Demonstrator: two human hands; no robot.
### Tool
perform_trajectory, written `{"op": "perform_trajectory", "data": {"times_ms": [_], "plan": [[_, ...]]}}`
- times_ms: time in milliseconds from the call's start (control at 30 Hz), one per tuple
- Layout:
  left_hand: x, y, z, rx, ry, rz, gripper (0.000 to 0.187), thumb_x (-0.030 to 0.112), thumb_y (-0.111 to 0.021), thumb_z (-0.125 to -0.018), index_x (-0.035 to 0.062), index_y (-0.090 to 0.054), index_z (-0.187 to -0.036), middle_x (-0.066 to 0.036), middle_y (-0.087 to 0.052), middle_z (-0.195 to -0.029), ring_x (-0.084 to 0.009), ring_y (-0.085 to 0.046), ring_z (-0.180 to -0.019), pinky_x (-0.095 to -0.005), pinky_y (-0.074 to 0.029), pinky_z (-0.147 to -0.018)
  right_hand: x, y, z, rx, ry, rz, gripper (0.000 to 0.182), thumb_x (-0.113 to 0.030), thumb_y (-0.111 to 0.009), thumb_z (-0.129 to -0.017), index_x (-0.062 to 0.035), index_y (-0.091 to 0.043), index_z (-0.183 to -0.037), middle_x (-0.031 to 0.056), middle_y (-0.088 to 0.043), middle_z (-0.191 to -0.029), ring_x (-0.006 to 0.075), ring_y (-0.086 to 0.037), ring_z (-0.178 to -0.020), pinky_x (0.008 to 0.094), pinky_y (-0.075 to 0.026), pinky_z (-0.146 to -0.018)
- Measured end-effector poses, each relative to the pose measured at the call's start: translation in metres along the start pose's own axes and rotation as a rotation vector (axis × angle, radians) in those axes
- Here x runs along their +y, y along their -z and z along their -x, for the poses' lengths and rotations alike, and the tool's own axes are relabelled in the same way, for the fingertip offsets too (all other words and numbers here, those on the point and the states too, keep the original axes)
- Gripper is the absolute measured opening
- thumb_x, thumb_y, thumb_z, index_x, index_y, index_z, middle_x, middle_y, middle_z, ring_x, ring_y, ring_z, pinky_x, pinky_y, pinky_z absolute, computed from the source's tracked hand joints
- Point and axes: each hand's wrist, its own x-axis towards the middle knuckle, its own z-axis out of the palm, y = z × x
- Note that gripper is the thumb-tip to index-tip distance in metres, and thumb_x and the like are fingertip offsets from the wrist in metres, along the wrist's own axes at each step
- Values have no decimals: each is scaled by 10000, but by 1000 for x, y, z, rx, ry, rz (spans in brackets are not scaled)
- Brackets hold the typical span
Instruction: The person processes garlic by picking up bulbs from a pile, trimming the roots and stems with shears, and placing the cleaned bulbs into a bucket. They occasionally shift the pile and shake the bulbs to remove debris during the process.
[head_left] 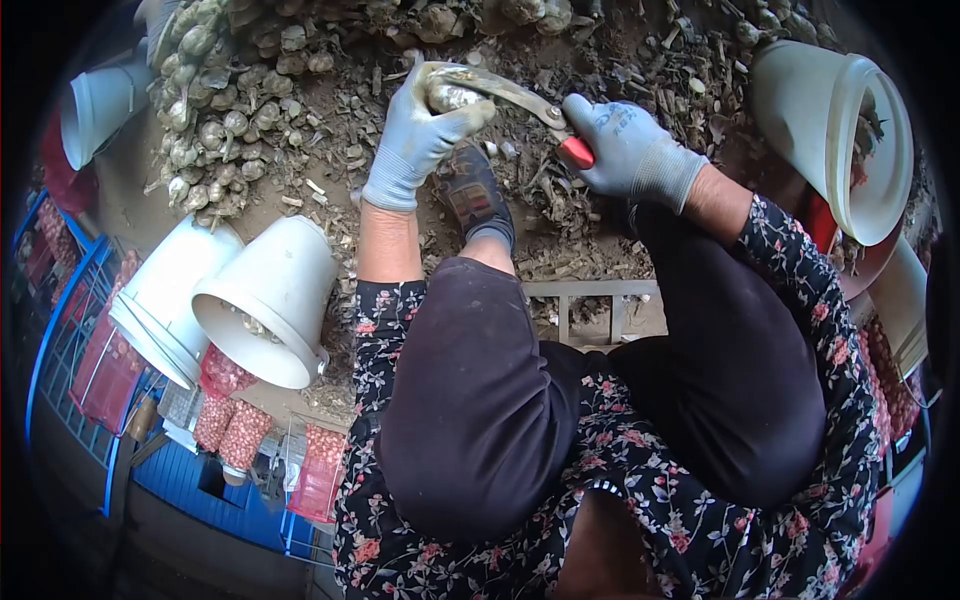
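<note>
My left hand [420, 135], in a grey-blue work glove, is closed around a garlic bulb [455, 97], which shows between thumb and fingers. My right hand [625, 145], gloved alike, grips the red handle [577, 152] of a cutter. Its long curved metal blade [510, 92] runs left from a pivot bolt to the top of the bulb, overlapping it in this view. Below the hands, dry stalk trimmings [560, 190] litter the ground around my shoe [472, 190].
Untrimmed garlic is heaped [235, 110] at upper left. White buckets lie tipped at left [270, 290] and right [800, 110]. Red mesh bags of garlic [245, 435] stand behind the left buckets. A low metal frame [590, 290] sits between my legs. Another person's gloved hand [155, 22] shows at top left.
</note>
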Motion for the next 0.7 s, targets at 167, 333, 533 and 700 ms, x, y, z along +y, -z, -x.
{"op": "perform_trajectory", "data": {"times_ms": [167, 333, 533, 700], "plan": [[-19, 0, -2, 130, -19, -43, 540, 227, -821, -666, 26, -563, -1095, -37, -607, -912, -117, -589, -829, -257, -497, -747, 8, -9, 11, 51, -39, -63, 296, -271, -573, -864, -5, -476, -949, 238, -627, -801, 402, -626, -828, 468, -488, -729], [-26, 19, -4, 408, -208, -270, 541, 239, -814, -679, 21, -573, -1111, -88, -621, -945, -188, -617, -852, -310, -527, -782, 12, -8, 20, 49, 12, -221, 350, -304, -617, -853, 5, -475, -939, 239, -617, -788, 415, -619, -807, 447, -485, -708], [-19, 5, 10, 128, -262, 1015, 386, -9, -593, -801, 41, -529, -1178, -155, -595, -1125, -263, -634, -985, -389, -559, -834, 1, -14, 12, -385, -163, -802, 555, -408, -641, -856, 17, -489, -1179, 173, -616, -988, 256, -599, -980, 368, -469, -842], [-26, 2, 9, 24, -115, 1029, 384, 180, -662, -838, 49, -534, -1175, -134, -612, -1051, -240, -633, -902, -377, -567, -768, -15, -16, -6, -366, -107, -1022, 430, -349, -651, -861, -24, -517, -1109, 44, -557, -840, 126, -558, -768, 280, -465, -670]]}}
